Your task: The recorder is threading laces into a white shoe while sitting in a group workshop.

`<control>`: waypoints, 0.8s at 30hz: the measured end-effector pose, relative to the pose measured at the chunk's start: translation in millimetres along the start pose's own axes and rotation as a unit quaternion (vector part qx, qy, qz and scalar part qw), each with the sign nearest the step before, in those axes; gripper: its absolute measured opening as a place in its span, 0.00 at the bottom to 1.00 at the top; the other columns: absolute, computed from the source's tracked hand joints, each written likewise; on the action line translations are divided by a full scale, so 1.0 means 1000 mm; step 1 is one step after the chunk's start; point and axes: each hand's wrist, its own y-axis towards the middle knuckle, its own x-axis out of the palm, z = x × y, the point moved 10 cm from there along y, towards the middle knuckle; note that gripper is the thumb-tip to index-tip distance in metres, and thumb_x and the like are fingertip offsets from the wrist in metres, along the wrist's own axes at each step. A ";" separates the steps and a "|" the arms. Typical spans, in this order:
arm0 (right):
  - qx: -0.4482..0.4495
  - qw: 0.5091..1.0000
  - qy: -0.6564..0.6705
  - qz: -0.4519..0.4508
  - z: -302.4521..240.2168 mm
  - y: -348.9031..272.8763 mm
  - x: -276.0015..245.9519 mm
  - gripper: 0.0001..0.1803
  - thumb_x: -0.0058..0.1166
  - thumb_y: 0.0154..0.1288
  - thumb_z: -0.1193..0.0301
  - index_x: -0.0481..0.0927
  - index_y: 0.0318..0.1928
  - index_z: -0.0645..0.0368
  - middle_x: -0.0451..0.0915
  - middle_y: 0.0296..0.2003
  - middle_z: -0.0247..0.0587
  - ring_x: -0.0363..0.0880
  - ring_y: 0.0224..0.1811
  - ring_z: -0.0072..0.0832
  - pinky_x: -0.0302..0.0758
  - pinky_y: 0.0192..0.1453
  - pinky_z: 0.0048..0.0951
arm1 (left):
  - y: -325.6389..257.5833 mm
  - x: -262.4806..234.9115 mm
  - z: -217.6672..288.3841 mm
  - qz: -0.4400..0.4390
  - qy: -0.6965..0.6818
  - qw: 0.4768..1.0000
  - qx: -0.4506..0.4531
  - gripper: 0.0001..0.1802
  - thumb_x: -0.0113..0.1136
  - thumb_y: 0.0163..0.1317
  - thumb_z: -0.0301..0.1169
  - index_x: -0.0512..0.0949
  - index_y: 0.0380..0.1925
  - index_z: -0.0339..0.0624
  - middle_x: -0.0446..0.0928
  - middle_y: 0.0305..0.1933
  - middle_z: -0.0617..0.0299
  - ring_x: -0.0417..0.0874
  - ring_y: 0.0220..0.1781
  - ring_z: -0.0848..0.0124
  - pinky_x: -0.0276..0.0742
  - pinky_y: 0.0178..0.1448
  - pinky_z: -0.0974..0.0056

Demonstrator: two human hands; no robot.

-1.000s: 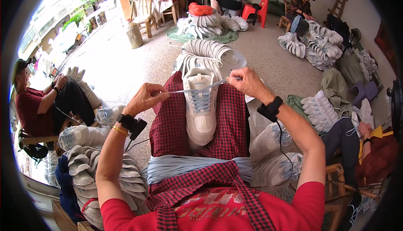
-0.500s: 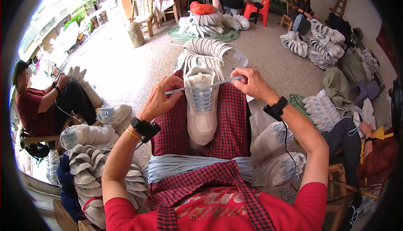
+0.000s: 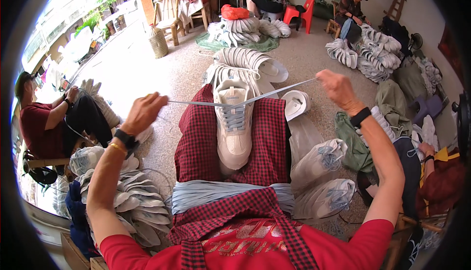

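Between my knees sits a white sneaker (image 3: 234,145), its toe toward me, on the red-and-black checked apron (image 3: 267,145). Light blue shoelace (image 3: 279,90) runs crisscross up its front, with both ends drawn out sideways near the tongue. My left hand (image 3: 143,115) is closed on one end, out to the left of the shoe. Farther out and higher on the right, my right hand (image 3: 338,89) pinches the other end. Both lengths look taut. Across my lap lies a bundle of light blue laces (image 3: 230,197).
Stacked white shoe uppers (image 3: 245,64) stand just beyond the sneaker. More pieces are heaped at the left (image 3: 137,196), and bagged shoes (image 3: 321,196) lie at my right. Co-workers sit around the room, one at the left (image 3: 46,123). A red plastic chair (image 3: 300,12) stands farther back.
Both hands have moved apart, the left one outward and the right one outward and up. The lace ends now stretch much longer on either side of the shoe.
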 end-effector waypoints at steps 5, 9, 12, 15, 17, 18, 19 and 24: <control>0.059 0.994 -0.086 0.018 0.038 -0.022 -0.057 0.09 0.48 0.66 0.74 0.77 0.45 0.59 0.79 0.39 0.48 0.81 0.42 0.49 0.78 0.43 0.44 | -0.066 -0.084 -0.063 0.105 0.053 0.982 -0.151 0.14 0.57 0.59 0.15 0.79 0.44 0.37 0.81 0.38 0.49 0.85 0.40 0.51 0.82 0.42 0.56; 0.142 0.968 -0.203 0.048 0.069 -0.053 -0.083 0.09 0.48 0.66 0.75 0.78 0.44 0.60 0.76 0.37 0.47 0.78 0.40 0.49 0.75 0.43 0.45 | -0.101 -0.130 -0.066 0.133 0.122 0.969 -0.166 0.11 0.58 0.62 0.17 0.79 0.44 0.37 0.79 0.38 0.50 0.84 0.39 0.52 0.80 0.41 0.57; 0.159 0.941 -0.272 0.122 0.065 -0.063 -0.099 0.08 0.49 0.66 0.76 0.79 0.43 0.60 0.76 0.36 0.45 0.77 0.35 0.46 0.74 0.40 0.43 | -0.129 -0.131 -0.076 0.140 0.186 0.947 -0.221 0.11 0.59 0.63 0.18 0.79 0.45 0.39 0.74 0.35 0.53 0.80 0.37 0.54 0.77 0.42 0.57; 0.204 0.926 -0.189 0.254 0.042 -0.074 -0.111 0.10 0.50 0.64 0.79 0.82 0.42 0.59 0.79 0.36 0.42 0.77 0.31 0.37 0.75 0.37 0.38 | -0.123 -0.132 -0.042 0.232 0.285 0.913 -0.179 0.13 0.60 0.65 0.19 0.81 0.48 0.41 0.71 0.35 0.56 0.77 0.41 0.57 0.74 0.49 0.57; 0.269 0.900 0.023 0.343 0.036 -0.089 -0.090 0.15 0.50 0.62 0.83 0.84 0.45 0.58 0.81 0.36 0.39 0.79 0.31 0.29 0.75 0.35 0.32 | -0.118 -0.121 -0.043 0.304 0.183 0.903 -0.240 0.10 0.59 0.66 0.20 0.84 0.45 0.40 0.74 0.35 0.56 0.78 0.37 0.61 0.76 0.43 0.60; 0.281 0.884 0.126 0.353 0.030 -0.093 -0.058 0.17 0.49 0.62 0.84 0.85 0.47 0.58 0.83 0.37 0.37 0.81 0.32 0.26 0.76 0.35 0.29 | -0.118 -0.109 -0.047 0.331 0.120 0.890 -0.291 0.10 0.59 0.67 0.21 0.84 0.45 0.40 0.75 0.34 0.55 0.79 0.35 0.64 0.76 0.41 0.61; 0.235 0.873 0.261 0.339 0.002 -0.072 -0.030 0.16 0.49 0.62 0.85 0.85 0.46 0.60 0.85 0.37 0.36 0.85 0.35 0.24 0.78 0.37 0.25 | -0.116 -0.093 -0.051 0.349 0.085 0.878 -0.316 0.10 0.58 0.68 0.22 0.84 0.46 0.39 0.77 0.32 0.58 0.78 0.32 0.68 0.76 0.37 0.62; 0.272 0.766 0.578 0.072 -0.091 0.009 0.087 0.06 0.59 0.67 0.76 0.83 0.39 0.68 0.86 0.31 0.39 0.86 0.34 0.22 0.81 0.37 0.22 | -0.029 0.009 -0.029 0.284 -0.339 0.812 -0.379 0.13 0.54 0.71 0.24 0.82 0.51 0.35 0.83 0.32 0.63 0.83 0.33 0.78 0.78 0.33 0.73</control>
